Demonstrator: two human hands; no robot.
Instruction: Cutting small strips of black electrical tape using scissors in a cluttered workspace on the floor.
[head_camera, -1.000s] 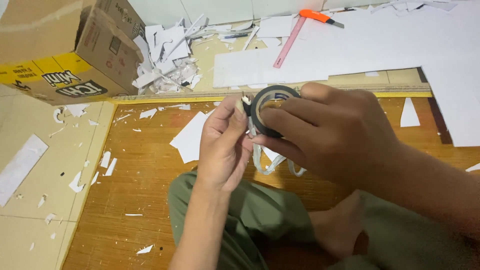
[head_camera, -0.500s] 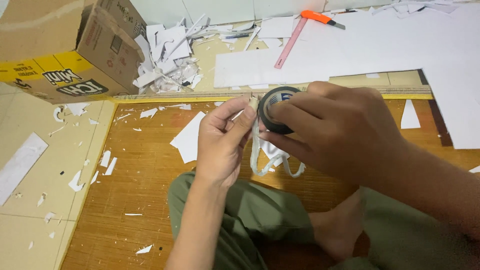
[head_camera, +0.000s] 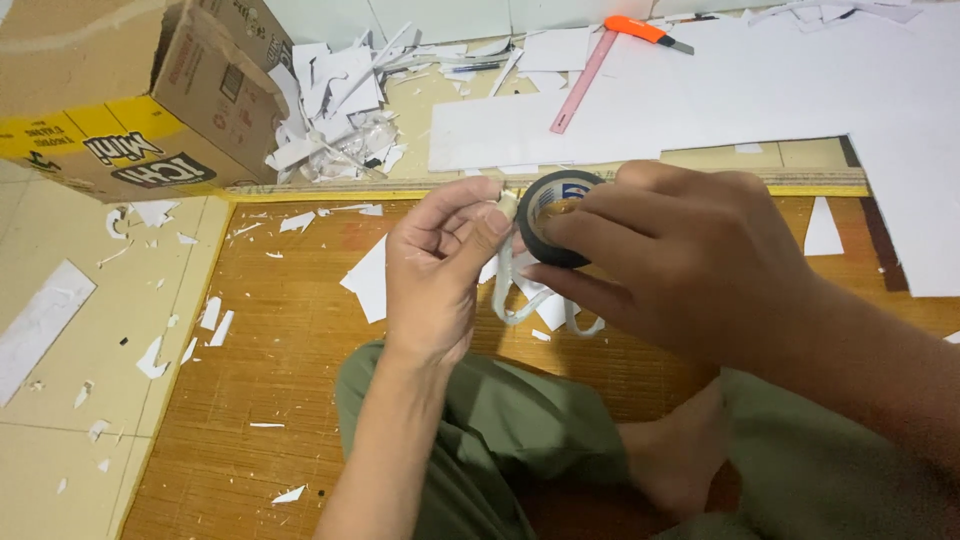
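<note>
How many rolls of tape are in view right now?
1. The single black tape roll is held in the right hand, with the left hand pinching at its edge. Others may be hidden inside the cardboard box or under the scrap pile.

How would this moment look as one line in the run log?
right hand: grips black tape roll | left hand: fingers pinch pale cord at roll | nearby: cardboard box, paper scraps

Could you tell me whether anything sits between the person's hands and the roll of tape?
Nothing visible does. The right hand already grips the black tape roll directly, and the left hand pinches a pale strip right at the roll's edge. The paper scraps lie on the floor, apart from both hands.
</note>
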